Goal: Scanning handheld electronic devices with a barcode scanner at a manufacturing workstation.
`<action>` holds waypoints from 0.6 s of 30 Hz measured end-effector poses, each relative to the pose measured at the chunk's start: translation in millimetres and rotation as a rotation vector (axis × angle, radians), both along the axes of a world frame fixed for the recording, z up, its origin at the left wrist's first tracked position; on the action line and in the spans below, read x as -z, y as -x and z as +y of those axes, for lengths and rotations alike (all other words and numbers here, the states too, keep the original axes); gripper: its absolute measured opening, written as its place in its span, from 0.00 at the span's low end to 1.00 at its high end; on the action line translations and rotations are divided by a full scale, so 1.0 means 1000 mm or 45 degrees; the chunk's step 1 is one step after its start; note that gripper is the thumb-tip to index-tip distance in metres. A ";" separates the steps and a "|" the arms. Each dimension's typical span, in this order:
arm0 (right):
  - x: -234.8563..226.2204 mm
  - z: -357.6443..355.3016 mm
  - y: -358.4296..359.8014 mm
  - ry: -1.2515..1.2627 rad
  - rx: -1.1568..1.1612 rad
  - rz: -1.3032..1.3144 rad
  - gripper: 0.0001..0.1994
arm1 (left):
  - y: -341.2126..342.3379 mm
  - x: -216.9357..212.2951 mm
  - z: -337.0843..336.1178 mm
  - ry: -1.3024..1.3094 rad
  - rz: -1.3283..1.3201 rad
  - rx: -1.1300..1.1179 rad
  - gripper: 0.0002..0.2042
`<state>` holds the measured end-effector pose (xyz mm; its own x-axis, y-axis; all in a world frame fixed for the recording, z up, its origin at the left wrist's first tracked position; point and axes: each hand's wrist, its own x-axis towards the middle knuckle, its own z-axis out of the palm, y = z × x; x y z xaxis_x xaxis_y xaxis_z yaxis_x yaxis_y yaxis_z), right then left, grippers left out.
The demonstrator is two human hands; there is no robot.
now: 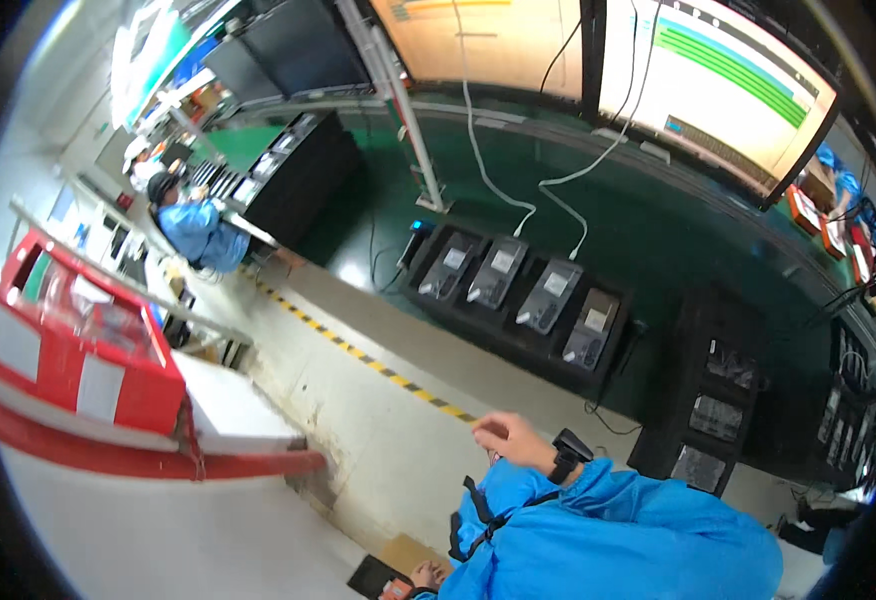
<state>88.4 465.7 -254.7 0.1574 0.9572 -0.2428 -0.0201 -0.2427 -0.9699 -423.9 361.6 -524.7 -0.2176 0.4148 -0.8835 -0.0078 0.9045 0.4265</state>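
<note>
In front of my blue smock (478,575) is my right hand (516,442), its fingers curled in. Whatever lies in them, if anything, is hidden. A black band with a small device (566,455) circles that wrist. Low at the bottom edge, my left hand (428,573) shows only in part, its fingers bent. Beside it are a black flat object (366,576) and a small orange-red piece (395,590), with brown cardboard (408,553) behind. Whether the left hand touches any of these is unclear.
Ahead, a green-topped bench carries a black fixture (478,325) with several dark devices, some cabled in white. Another black tray (693,405) stands to its right. Large screens (718,90) hang above. A red bin (83,345) is at left. Beyond a striped floor line (363,357), co-workers (198,228) sit.
</note>
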 end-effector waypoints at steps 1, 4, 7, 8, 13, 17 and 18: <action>-0.006 0.018 -0.016 -0.013 0.213 0.108 0.10 | -0.016 0.000 0.028 0.003 -0.026 0.045 0.08; -0.017 0.058 -0.072 -0.104 0.599 0.185 0.10 | -0.072 -0.029 0.139 -0.059 0.034 0.346 0.14; -0.002 0.078 -0.127 -0.155 1.005 -0.350 0.10 | -0.152 -0.056 0.256 -0.291 0.031 0.571 0.13; 0.002 0.081 -0.141 -0.179 1.136 -0.358 0.11 | -0.185 -0.052 0.288 -0.456 -0.029 0.602 0.07; 0.014 0.070 -0.207 -0.004 1.532 -0.876 0.17 | -0.422 -0.206 0.421 -1.360 -0.190 1.005 0.05; 0.022 0.078 -0.227 0.231 1.624 -1.258 0.21 | -0.542 -0.291 0.465 -1.521 -0.434 1.190 0.04; 0.029 0.083 -0.229 0.306 1.662 -1.460 0.21 | -0.557 -0.294 0.472 -1.433 -0.566 1.191 0.04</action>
<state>317.7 548.6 -283.5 0.9033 0.0381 0.4272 0.3063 -0.7546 -0.5803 132.8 833.7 -231.2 0.6844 0.7272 0.0530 0.0553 -0.1242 0.9907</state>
